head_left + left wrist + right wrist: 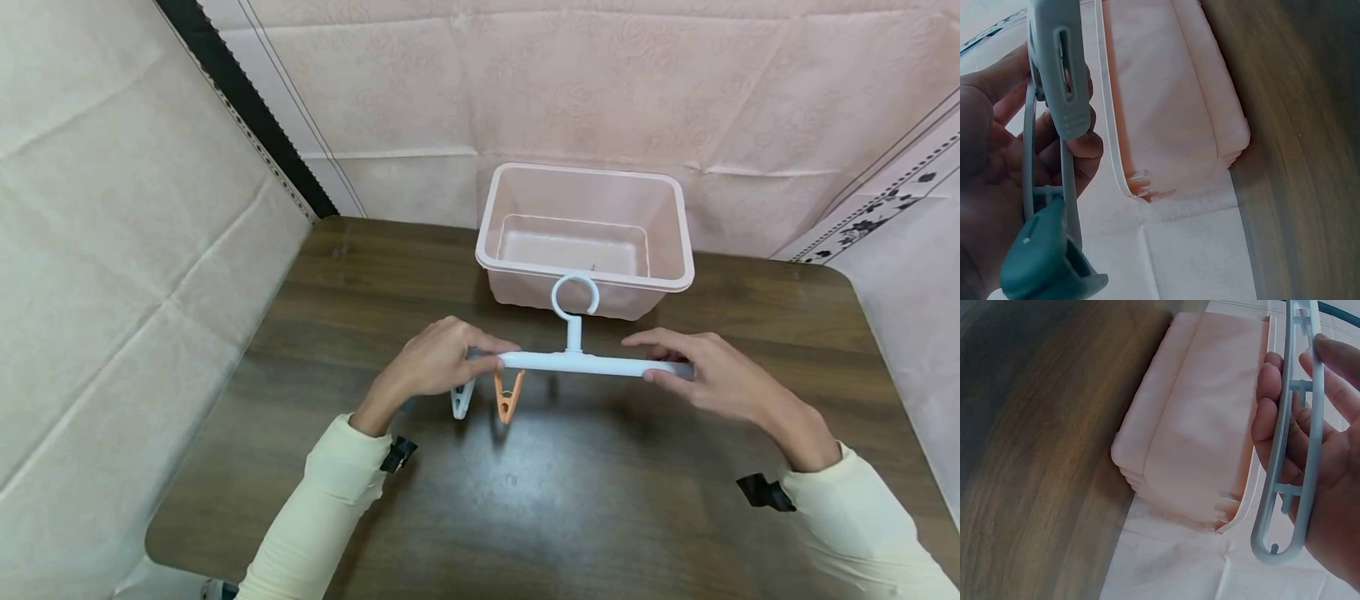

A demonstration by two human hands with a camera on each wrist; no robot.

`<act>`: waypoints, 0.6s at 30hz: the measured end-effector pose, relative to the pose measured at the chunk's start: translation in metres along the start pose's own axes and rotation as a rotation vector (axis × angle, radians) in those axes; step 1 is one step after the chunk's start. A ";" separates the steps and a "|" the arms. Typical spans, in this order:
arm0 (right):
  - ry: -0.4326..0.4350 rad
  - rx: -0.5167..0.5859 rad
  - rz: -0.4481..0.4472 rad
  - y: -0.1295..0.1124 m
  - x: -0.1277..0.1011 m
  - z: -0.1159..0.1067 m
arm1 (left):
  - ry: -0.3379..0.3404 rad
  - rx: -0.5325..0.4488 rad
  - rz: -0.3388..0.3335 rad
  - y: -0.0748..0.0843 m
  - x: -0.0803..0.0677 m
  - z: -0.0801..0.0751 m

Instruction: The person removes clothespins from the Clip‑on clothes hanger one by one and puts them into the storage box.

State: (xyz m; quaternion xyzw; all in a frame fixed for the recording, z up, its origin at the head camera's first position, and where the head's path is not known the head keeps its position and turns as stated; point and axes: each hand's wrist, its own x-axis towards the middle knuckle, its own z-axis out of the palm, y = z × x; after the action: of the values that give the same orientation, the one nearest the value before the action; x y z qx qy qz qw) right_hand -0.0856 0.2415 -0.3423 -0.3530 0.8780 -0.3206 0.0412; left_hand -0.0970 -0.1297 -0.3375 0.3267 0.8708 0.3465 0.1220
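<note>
**Mia:** What are the two hands holding?

**Ben:** A long white plastic clip hanger [577, 362] with a round ring on top. It is up in the air, lying flat, just over the dark brown wooden desk [525, 500].

**Mia:** Where is the left hand [435, 362]?

**Ben:** It grips the left end of the bar. Its fingers curl round it.

**Mia:** And the right hand [712, 375]?

**Ben:** It holds the right end. The thumb is under the bar and the fingers lie over the top.

**Mia:** What hangs under the bar?

**Ben:** A small orange plastic peg [507, 397] and a small white plastic peg [461, 400]. They hang down near the left hand.

**Mia:** I see a green thing in the left wrist view.

**Ben:** Yes, a dark green plastic peg [1047, 262], low by the palm. A pale grey peg [1060, 69] sits higher, by the fingertips. That view is dim, so the grey one may be the white peg.

**Mia:** What is behind the hanger?

**Ben:** A pale pink plastic tub [585, 237]. It stands on the desk, at the back, near the hanger's ring. A pink cloth wall [600, 83] is behind it.
</note>
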 end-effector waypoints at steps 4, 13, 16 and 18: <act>0.010 -0.018 -0.015 -0.001 0.000 -0.001 | -0.005 -0.017 -0.007 0.001 0.000 0.000; 0.015 -0.013 -0.037 -0.002 -0.002 -0.001 | -0.013 -0.035 -0.015 0.005 0.001 -0.002; 0.020 0.005 -0.045 -0.002 -0.003 0.000 | -0.019 -0.037 -0.014 0.006 0.000 -0.002; 0.021 0.010 -0.051 -0.002 -0.003 0.000 | -0.020 -0.036 -0.013 0.006 0.000 -0.002</act>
State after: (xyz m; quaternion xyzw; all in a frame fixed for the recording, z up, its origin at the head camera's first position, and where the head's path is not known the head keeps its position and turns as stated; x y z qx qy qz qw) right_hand -0.0825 0.2422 -0.3422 -0.3715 0.8676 -0.3295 0.0253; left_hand -0.0953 -0.1274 -0.3321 0.3225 0.8653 0.3578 0.1388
